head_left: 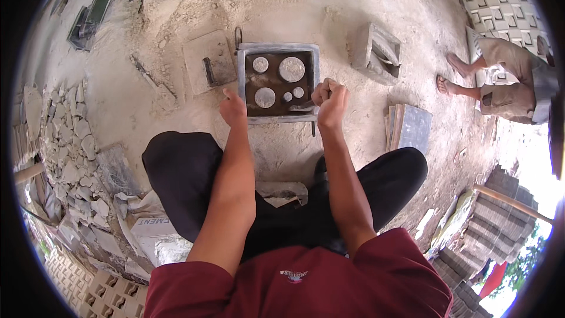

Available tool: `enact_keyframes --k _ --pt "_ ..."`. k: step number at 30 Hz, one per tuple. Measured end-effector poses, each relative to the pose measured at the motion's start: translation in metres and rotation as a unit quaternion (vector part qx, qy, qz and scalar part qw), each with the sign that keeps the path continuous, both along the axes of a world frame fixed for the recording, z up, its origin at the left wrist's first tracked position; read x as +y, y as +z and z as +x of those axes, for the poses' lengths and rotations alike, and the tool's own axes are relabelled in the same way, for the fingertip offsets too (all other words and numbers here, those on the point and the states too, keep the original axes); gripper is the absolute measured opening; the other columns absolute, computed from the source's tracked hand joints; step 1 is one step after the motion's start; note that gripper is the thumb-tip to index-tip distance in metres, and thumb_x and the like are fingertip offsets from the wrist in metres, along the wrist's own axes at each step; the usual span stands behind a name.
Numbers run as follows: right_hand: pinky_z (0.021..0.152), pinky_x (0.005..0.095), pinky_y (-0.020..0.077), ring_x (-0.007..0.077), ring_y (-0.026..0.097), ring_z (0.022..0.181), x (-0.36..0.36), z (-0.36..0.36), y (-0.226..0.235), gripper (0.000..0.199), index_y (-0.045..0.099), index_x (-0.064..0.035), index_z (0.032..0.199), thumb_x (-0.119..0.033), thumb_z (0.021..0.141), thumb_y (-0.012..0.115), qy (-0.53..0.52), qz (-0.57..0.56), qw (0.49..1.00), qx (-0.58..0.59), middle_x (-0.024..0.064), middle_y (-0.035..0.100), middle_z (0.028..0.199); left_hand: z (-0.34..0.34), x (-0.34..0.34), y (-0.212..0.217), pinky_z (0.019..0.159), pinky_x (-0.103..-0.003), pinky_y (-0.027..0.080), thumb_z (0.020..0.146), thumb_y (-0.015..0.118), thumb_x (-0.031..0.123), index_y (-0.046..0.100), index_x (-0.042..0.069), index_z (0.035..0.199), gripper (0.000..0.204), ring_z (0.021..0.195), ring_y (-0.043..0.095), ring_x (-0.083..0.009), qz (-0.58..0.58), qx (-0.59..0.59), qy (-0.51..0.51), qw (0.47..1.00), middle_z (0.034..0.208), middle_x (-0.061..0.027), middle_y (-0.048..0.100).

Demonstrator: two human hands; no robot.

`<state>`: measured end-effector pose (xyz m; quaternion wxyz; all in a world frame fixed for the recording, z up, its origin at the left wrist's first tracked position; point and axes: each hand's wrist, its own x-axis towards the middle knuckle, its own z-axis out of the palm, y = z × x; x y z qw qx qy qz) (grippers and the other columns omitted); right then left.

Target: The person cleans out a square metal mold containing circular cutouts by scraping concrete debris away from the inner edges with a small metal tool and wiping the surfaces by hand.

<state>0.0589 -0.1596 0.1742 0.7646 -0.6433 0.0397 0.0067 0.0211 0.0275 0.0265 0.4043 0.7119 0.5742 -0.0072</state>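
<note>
On the ground in front of me lies a square metal-framed mould (279, 119) with a dark brown inside. Several round, pale-grey discs of different sizes sit in it, among them a large one (292, 69) at the far right and another (265, 98) at the near left. My right hand (331, 101) is closed at the mould's right edge on a small tool with a narrow flat tip (303, 107), which reaches inside near the smallest discs; its handle is hidden. Just outside the left edge, my left hand (233, 108) holds nothing visible, one digit pointing outward and the others partly hidden.
A flat board (203, 53) carrying a dark bar lies left of the mould. At right stand a box-shaped mould (378, 56) and leaning plates (412, 129). Another person's legs (503, 79) are at far right. Broken rubble (67, 165) is piled at left.
</note>
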Motion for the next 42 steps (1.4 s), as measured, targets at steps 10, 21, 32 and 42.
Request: enact_keyframes --k 10,21,32,42 --pt "0.042 0.0282 0.0188 0.0107 0.022 0.045 0.002 0.008 0.01 0.036 0.026 -0.0092 0.051 -0.023 0.084 0.028 -0.016 -0.017 0.999 0.024 0.001 0.026 0.047 0.006 -0.001 -0.009 0.082 -0.05 0.044 0.09 0.03 0.051 0.066 -0.007 0.087 0.068 0.091 0.058 -0.0439 -0.007 -0.01 0.003 1.0 0.091 -0.0289 0.062" --pt "0.041 0.0274 0.0197 0.0087 0.025 0.045 0.001 -0.009 -0.001 0.034 0.029 -0.0062 0.051 -0.016 0.084 0.032 0.03 0.06 0.998 -0.019 -0.0013 0.03 0.049 0.001 -0.007 0.001 0.082 -0.05 0.043 0.091 0.031 0.049 0.066 -0.007 0.087 0.066 0.091 0.058 -0.0437 -0.034 0.0 0.031 0.999 0.092 -0.0274 0.063" --pt "0.042 0.0273 0.0167 0.0096 0.022 0.045 0.014 -0.017 -0.006 0.032 0.024 -0.0083 0.052 -0.018 0.082 0.029 0.052 -0.034 0.997 -0.049 0.0 0.025 0.048 0.007 -0.004 -0.001 0.082 -0.049 0.044 0.091 0.03 0.048 0.066 -0.006 0.089 0.065 0.091 0.059 -0.0424 -0.013 0.014 0.018 1.0 0.092 -0.0261 0.063" --pt "0.043 0.0286 0.021 0.0101 0.027 0.047 0.016 -0.023 0.013 0.031 0.03 -0.0056 0.052 -0.011 0.081 0.031 0.074 -0.069 0.994 -0.052 0.0006 0.032 0.05 0.002 -0.002 0.001 0.081 -0.049 0.044 0.091 0.03 0.048 0.067 -0.004 0.09 0.063 0.092 0.059 -0.0415 -0.011 0.004 -0.013 1.0 0.093 -0.026 0.063"
